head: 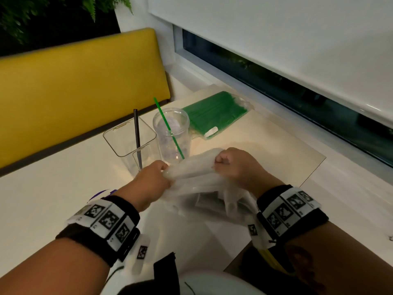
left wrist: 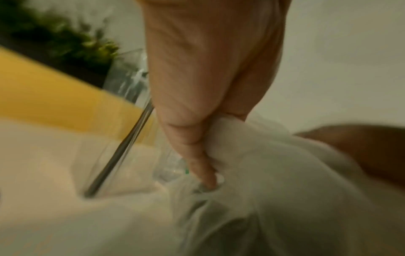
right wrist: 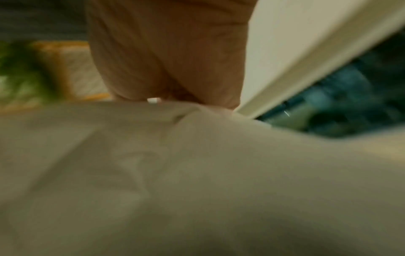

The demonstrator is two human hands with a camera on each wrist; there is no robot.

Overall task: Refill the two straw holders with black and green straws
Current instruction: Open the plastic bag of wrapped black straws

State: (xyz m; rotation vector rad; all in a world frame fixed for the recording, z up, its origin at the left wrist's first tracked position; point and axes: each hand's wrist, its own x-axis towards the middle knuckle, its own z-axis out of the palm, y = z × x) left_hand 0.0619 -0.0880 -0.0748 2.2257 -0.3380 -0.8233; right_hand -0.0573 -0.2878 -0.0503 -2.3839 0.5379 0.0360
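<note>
Both hands grip a translucent plastic bag (head: pixel 191 169) over the table, pulling its top edge taut between them; something dark shows through its lower part. My left hand (head: pixel 158 175) clutches the bag's left end, with fingers (left wrist: pixel 197 147) curled into the plastic (left wrist: pixel 274 173). My right hand (head: pixel 229 161) is fisted on the right end, its palm (right wrist: pixel 166 60) above the bag (right wrist: pixel 197 164). Behind stand a square clear holder (head: pixel 129 141) with one black straw (head: pixel 137 135) and a round clear holder (head: pixel 172 135) with one green straw (head: pixel 168 128). A pack of green straws (head: pixel 214 114) lies further back.
The white table (head: pixel 42 199) ends at a yellow bench back (head: pixel 74 86) on the left and a window sill (head: pixel 276 107) on the right. A dark gap (head: pixel 240 262) opens at the table's near right. Plants (head: pixel 32 13) hang at top left.
</note>
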